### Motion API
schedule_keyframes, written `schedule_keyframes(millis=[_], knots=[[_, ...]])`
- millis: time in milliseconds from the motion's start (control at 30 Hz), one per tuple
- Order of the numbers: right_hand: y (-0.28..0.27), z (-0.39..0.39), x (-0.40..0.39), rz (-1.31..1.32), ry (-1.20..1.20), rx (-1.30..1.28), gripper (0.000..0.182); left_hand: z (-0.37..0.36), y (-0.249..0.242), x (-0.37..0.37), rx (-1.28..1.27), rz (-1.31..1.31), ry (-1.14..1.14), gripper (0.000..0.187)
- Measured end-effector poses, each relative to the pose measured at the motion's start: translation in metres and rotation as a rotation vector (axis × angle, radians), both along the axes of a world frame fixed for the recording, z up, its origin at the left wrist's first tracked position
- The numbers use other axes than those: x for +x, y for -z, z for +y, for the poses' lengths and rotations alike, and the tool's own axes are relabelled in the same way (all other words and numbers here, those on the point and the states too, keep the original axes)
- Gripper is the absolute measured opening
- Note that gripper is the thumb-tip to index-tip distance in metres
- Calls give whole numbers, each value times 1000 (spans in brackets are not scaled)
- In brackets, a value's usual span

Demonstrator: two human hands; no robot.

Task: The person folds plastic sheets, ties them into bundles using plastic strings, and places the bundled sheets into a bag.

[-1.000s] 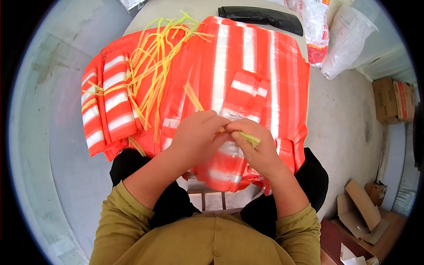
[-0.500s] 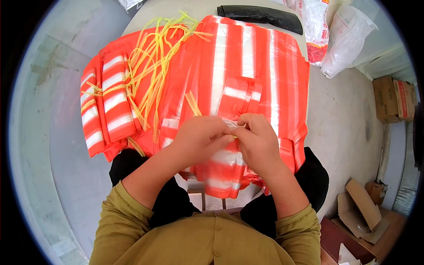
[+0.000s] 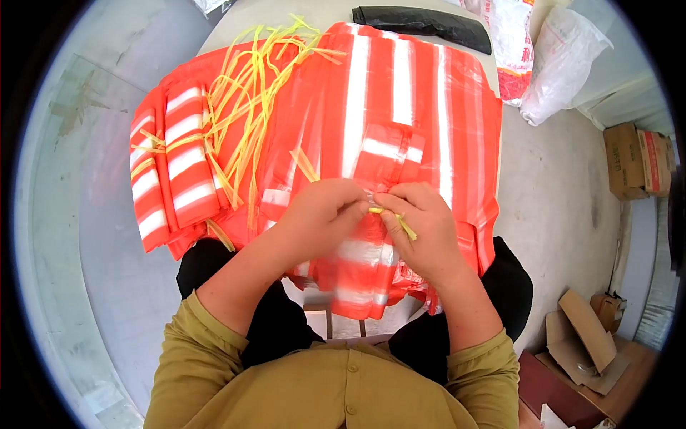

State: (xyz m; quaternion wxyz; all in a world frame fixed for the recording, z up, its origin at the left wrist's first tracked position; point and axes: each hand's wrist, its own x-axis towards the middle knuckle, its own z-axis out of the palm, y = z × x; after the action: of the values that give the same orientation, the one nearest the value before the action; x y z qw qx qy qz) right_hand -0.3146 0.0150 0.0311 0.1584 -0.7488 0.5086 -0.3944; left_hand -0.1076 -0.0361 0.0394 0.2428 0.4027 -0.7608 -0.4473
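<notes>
Red-and-white striped plastic bags (image 3: 421,79) lie in a wide pile on the table. My left hand (image 3: 325,214) and my right hand (image 3: 421,225) meet over the near part of the pile, at the narrowed middle of a bag bundle (image 3: 361,275). Both hands pinch a short yellow tie (image 3: 394,216) around that bundle, its loose end sticking out past my right thumb. Long yellow strips (image 3: 250,107) lie tangled to the left of centre. Tied striped bundles (image 3: 189,150) are stacked at the far left.
A black roll (image 3: 421,27) lies at the table's back edge (image 3: 250,16). White plastic sacks (image 3: 561,64) stand at the back right. Cardboard boxes (image 3: 625,161) sit on the right, and opened cardboard (image 3: 586,343) lies lower right.
More of the yellow tie now shows between my hands, its end pointing down to the right. My left hand has risen slightly and my right fingers have shifted around the tie.
</notes>
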Motion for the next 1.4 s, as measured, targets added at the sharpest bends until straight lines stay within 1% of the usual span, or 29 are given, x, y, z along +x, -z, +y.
schedule_keyframes(millis=[67, 133, 233, 267, 333, 367, 433, 500, 567, 667, 733, 767, 867, 933, 967, 1033, 1133, 1233, 1267, 1300, 1367, 1400], knots=[[1, 1, -4, -10, 41, -20, 13, -2, -5, 0, 59, -43, -41, 15], [3, 3, -9, 71, 50, 1, 13, -4, -7, 2, 80, -115, -66, 18], [0, 7, -13, 266, 68, 33, 13, -7, -4, 6, -110, -269, -58, 24], [-1, 8, -14, 343, 75, 44, 13, -7, -4, 7, -122, -325, -66, 27], [1, 8, -13, 318, 79, 52, 12, -7, -5, 6, -148, -436, -80, 35], [2, 7, -13, 305, 82, 56, 13, -8, -4, 5, -155, -446, -88, 37], [0, 8, -12, 235, 93, 93, 9, -8, 0, 5, -169, -465, -104, 41], [0, 9, -9, 126, 80, 110, 7, -10, 1, 2, -171, -524, -82, 41], [3, 10, -7, -20, 47, 103, 11, -9, 1, -2, -183, -571, -68, 41], [13, 8, 0, -328, -123, 258, 14, -7, 1, -6, -219, -622, -59, 40], [7, 11, 2, -518, -30, 518, 13, -5, 1, -8, -248, -650, -56, 38], [6, 13, 2, -611, 18, 648, 13, -5, 3, -8, -269, -599, -39, 36], [8, 7, -5, -492, 62, 783, 14, -4, 6, -2, -347, -419, 22, 29], [8, 7, -2, -396, 41, 670, 14, -5, -1, 3, -416, -259, 77, 25], [8, 7, 0, -348, 28, 613, 13, -3, -3, 4, -364, -209, 90, 23], [0, 9, 3, -228, 19, 596, 12, 0, -6, 7, -259, -111, 111, 20], [-2, 10, 6, -93, 27, 530, 9, 3, 6, 6, -136, 43, 246, 13], [2, 11, 7, -59, 38, 439, 7, 10, 4, 4, 209, 318, 279, 8], [3, 11, 6, -61, 41, 409, 7, 7, 5, 4, 307, 400, 250, 10], [4, 11, 6, -93, 53, 441, 7, 4, 5, 4, 406, 482, 221, 14], [5, 11, 7, -156, 77, 505, 9, 2, 7, 3, 468, 500, 141, 22], [5, 11, 7, -150, 80, 529, 11, 4, 8, 0, 429, 436, 90, 26]])
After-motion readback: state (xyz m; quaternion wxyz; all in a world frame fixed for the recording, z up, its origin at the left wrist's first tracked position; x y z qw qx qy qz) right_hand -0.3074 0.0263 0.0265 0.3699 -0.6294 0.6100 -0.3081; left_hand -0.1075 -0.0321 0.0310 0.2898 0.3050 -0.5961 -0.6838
